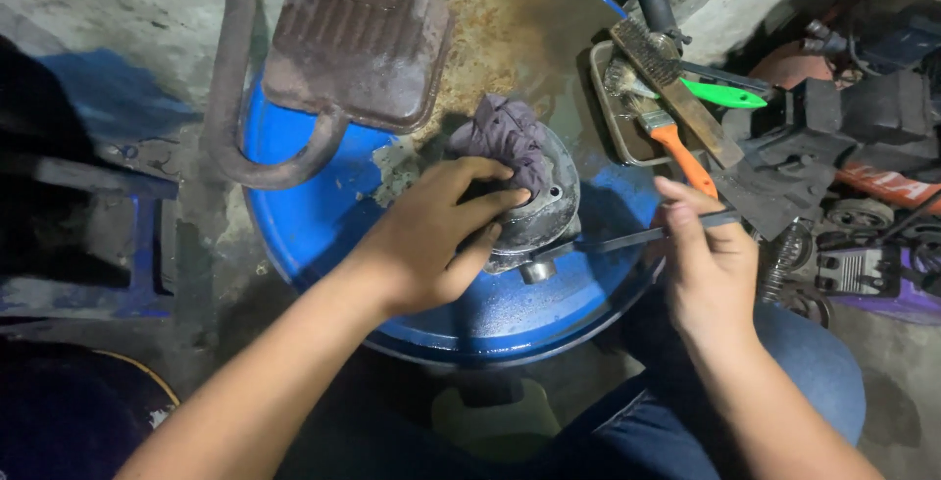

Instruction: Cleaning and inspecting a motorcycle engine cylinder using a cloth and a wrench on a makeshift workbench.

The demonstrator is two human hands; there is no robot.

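A round grey metal engine part (541, 213) lies on the top of a blue drum (314, 225). A purple-grey rag (508, 133) is stuffed into its upper side. My left hand (431, 235) rests on the part, fingers curled over its near edge beside the rag. My right hand (708, 262) grips a thin dark flat tool (613, 241) whose tip reaches the lower edge of the part.
A rusty pedal-shaped plate on a curved bar (353, 44) sits at the drum's far side. At the right, a small tray (619, 122) holds a wire brush (676, 88), an orange-handled brush (676, 151) and a green-handled tool (725, 96). Dark machine parts pile up at right.
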